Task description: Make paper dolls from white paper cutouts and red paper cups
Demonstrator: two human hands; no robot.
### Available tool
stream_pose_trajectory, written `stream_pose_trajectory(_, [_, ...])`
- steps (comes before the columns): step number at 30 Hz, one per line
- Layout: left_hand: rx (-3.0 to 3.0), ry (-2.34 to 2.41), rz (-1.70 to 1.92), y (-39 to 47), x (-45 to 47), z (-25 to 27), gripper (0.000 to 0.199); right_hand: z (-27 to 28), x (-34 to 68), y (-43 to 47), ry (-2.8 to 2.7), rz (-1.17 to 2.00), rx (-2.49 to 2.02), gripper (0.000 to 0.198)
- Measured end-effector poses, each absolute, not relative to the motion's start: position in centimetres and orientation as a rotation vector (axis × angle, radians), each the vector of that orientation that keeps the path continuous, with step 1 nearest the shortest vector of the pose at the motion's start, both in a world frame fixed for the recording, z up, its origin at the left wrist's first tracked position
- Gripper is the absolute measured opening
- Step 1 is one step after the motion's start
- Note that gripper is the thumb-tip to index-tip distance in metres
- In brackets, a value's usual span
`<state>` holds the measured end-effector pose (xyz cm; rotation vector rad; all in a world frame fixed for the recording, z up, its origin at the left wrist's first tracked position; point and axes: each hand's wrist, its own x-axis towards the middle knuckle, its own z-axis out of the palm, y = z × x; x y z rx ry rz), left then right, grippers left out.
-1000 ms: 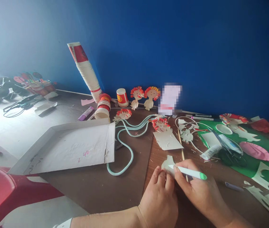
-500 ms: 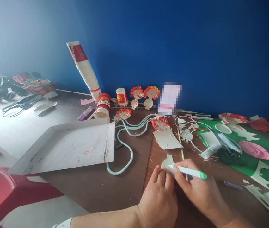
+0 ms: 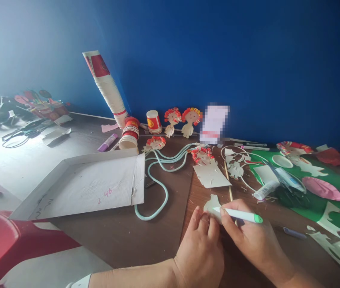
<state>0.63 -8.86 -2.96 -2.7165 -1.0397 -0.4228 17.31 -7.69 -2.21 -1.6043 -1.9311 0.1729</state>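
Note:
My right hand (image 3: 255, 236) grips a white marker (image 3: 241, 215) with a green end, its tip touching a small cream paper cutout (image 3: 212, 203) on the table. The fingers of my left hand (image 3: 202, 248) are bent and press down the near edge of that cutout, hiding its lower part. Just beyond lies a cream paper sheet (image 3: 212, 176), and at its far edge a paper figure with red fringed hair (image 3: 202, 156). A thin wooden stick (image 3: 227, 182) runs behind the marker.
To the left lies a shallow white box lid (image 3: 92, 180), with a pale blue cable (image 3: 166, 196) looping beside it. Paper cups (image 3: 110, 96) lean in a tall stack against the blue wall. Paper scraps, a glue stick (image 3: 266, 190) and a green sheet (image 3: 304, 212) lie right.
The marker's green end has shifted slightly to the right as my right hand tilts a little. My left hand and the cutout stay almost in place.

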Motion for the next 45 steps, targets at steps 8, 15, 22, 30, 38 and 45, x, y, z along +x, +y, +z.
stream_pose_trajectory(8, [-2.811,-1.134,-0.517,-8.8,0.2,-2.3,0.03,-2.1,17.3,-7.7,-1.927,0.192,-1.613,0.022])
stream_pose_trajectory(15, [-2.729,-1.364,-1.006,-8.2,-1.6,-0.4,0.021,-1.9,17.2,-8.0,-1.865,0.411,-1.763,0.03])
stream_pose_trajectory(22, [-2.953,-1.172,-0.676,-8.2,-1.7,-1.5,0.016,-2.0,17.4,-7.8,-1.917,0.285,-1.664,0.026])
stream_pose_trajectory(30, [-2.986,-1.027,-0.587,-8.5,-1.2,-2.3,0.027,-2.1,17.3,-7.6,-1.944,0.139,-1.591,0.019])
stream_pose_trajectory(38, [-2.941,-0.981,-0.432,-8.4,-1.1,-2.3,0.032,-2.0,17.2,-7.6,-1.946,0.13,-1.582,0.018])
stream_pose_trajectory(45, [-2.963,-0.964,-0.365,-8.5,-1.0,-1.9,0.035,-1.8,17.1,-7.6,-1.951,0.107,-1.592,0.02])
